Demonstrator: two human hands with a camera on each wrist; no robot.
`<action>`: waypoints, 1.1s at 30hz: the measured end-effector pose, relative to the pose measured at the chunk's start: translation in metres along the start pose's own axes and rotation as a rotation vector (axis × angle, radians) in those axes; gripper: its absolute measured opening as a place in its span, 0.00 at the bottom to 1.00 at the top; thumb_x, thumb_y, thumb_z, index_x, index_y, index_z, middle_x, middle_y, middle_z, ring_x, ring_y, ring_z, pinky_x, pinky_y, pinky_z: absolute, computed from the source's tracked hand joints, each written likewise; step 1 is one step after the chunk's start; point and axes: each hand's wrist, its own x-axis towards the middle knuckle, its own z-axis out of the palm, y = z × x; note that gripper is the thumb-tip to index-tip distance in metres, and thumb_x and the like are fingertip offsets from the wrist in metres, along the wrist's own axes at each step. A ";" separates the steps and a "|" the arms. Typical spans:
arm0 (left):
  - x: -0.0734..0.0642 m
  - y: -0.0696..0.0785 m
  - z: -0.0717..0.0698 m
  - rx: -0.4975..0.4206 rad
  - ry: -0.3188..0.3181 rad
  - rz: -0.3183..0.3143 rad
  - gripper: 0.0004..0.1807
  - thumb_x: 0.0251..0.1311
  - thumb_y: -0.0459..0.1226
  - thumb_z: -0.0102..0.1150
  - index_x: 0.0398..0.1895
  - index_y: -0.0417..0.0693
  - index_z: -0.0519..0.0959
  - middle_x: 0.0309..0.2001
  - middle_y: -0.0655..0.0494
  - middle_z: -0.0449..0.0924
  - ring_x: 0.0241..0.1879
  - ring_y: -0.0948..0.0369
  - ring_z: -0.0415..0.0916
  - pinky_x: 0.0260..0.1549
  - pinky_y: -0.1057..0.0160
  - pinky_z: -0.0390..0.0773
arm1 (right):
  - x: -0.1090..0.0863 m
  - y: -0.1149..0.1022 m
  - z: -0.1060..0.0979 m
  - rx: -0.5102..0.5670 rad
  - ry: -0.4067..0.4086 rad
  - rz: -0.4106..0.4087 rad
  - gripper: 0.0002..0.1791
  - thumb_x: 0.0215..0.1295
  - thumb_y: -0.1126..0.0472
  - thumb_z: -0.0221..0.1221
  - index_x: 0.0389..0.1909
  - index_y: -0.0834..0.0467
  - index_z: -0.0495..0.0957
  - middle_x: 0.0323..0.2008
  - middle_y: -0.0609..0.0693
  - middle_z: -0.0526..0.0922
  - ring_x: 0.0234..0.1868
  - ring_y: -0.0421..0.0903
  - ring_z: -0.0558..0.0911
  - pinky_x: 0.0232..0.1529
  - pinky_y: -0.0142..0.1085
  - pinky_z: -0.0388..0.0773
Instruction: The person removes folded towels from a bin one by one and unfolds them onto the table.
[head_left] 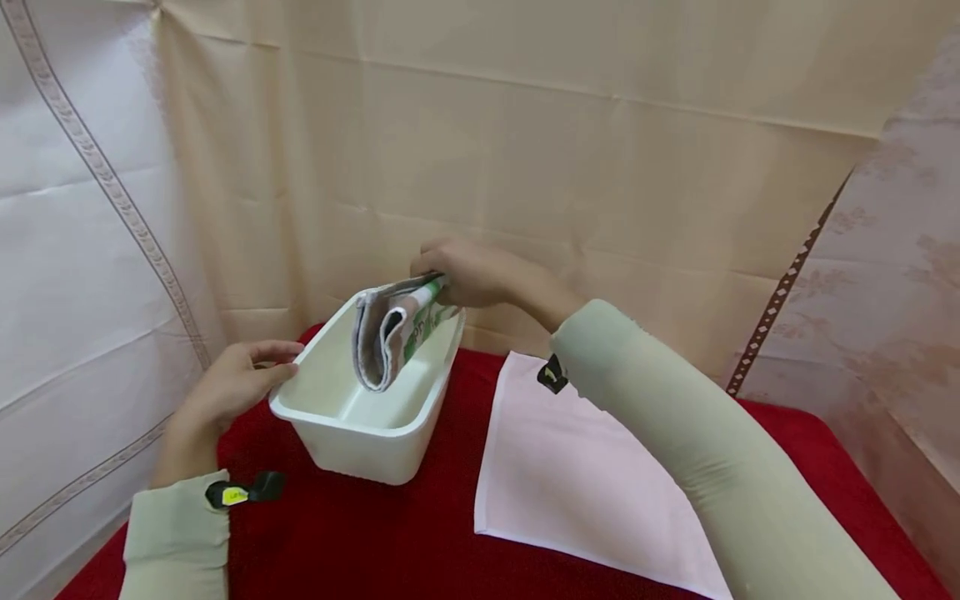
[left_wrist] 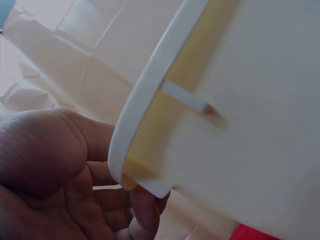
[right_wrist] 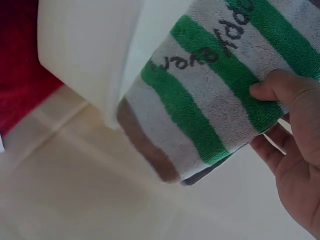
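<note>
A folded towel (right_wrist: 200, 95) with green, white and brown stripes and dark lettering is pinched by my right hand (head_left: 472, 271), thumb on top and fingers beneath. In the head view, the towel's folded end hangs over the opening of a white plastic tub (head_left: 352, 450). My left hand (head_left: 236, 383) grips the tub's left rim, its fingers curled under the edge in the left wrist view. The tub appears tilted on the red cloth.
A pale pink cloth (head_left: 562, 483) lies flat to the right of the tub, partly under my right forearm. Red cloth (head_left: 337, 542) covers the table. A beige curtain (head_left: 525, 150) hangs close behind, with white patterned curtains (head_left: 82, 250) at the sides.
</note>
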 end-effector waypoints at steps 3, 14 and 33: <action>0.001 -0.002 -0.001 -0.005 -0.005 0.007 0.23 0.71 0.34 0.58 0.64 0.27 0.73 0.54 0.35 0.80 0.42 0.59 0.77 0.36 0.67 0.82 | -0.008 -0.002 -0.013 -0.029 -0.006 0.029 0.09 0.61 0.71 0.64 0.38 0.55 0.83 0.36 0.50 0.81 0.39 0.47 0.77 0.43 0.36 0.78; 0.002 -0.009 -0.008 0.023 -0.004 -0.020 0.24 0.72 0.36 0.57 0.65 0.29 0.73 0.53 0.38 0.81 0.41 0.61 0.77 0.35 0.66 0.81 | -0.053 0.003 -0.035 -0.005 0.017 0.065 0.09 0.60 0.73 0.64 0.34 0.55 0.81 0.33 0.50 0.78 0.35 0.48 0.76 0.36 0.37 0.76; 0.001 -0.017 -0.021 0.038 -0.011 -0.038 0.26 0.74 0.38 0.55 0.66 0.27 0.71 0.56 0.36 0.79 0.41 0.61 0.77 0.35 0.66 0.82 | -0.125 0.019 -0.015 -0.037 -0.168 0.247 0.10 0.59 0.72 0.67 0.37 0.55 0.81 0.37 0.48 0.80 0.39 0.47 0.78 0.41 0.41 0.80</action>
